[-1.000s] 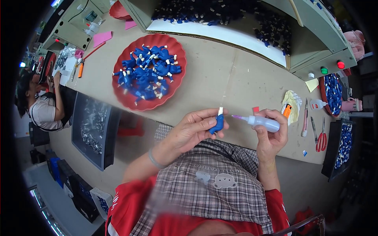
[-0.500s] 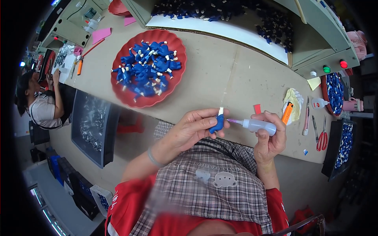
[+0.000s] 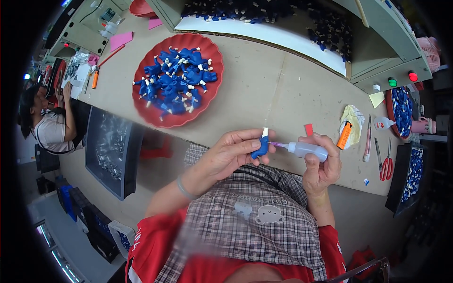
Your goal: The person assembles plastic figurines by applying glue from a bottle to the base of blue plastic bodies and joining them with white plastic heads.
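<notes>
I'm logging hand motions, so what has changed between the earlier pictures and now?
The right hand has moved the squeeze bottle leftward, bringing its tip up to the blue-and-white piece; contact is too small to tell. Nothing was grasped or released. The left hand still holds the piece; the red plate stays put.

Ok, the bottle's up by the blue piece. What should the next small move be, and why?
Probably a light squeeze of the bottle with the right hand: its purple tip points at the side of the blue piece, which the left hand grips. Whether the tip touches is too small to tell, so I'd check contact first.
</notes>
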The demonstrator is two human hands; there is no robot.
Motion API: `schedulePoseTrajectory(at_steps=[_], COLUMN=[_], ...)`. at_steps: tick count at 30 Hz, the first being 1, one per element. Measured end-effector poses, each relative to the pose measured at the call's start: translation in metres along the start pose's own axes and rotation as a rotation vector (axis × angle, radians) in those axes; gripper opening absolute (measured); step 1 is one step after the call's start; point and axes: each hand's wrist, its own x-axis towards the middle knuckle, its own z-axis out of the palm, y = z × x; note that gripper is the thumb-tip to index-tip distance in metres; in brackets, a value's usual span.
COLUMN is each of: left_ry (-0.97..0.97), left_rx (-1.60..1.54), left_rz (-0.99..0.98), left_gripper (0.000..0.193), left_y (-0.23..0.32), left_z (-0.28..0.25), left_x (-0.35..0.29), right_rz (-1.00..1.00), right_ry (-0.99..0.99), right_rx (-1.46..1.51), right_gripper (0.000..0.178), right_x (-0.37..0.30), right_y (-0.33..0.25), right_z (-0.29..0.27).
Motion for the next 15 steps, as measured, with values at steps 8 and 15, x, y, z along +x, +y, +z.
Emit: schedulePoseTrajectory(at_steps=[8,15], left_ry=[-0.004,-0.026], left_rx=[0.0,0.028], left_rz=[-0.008,-0.02], left_gripper=[0.038,0.035], left_y=[-0.0004,-0.0017], left_z=[-0.0003,-0.0028], left_x=[0.0013,0.0028], right_rz=[0.007,-0.04], right_ry=[-0.006,0.021], right_rx=[-0.003,-0.033], right_gripper=[0.036,0.034], right_x=[-0.0003,-0.0021], right_y=[0.0022,0.0051], right_z=[-0.0004,0.0008])
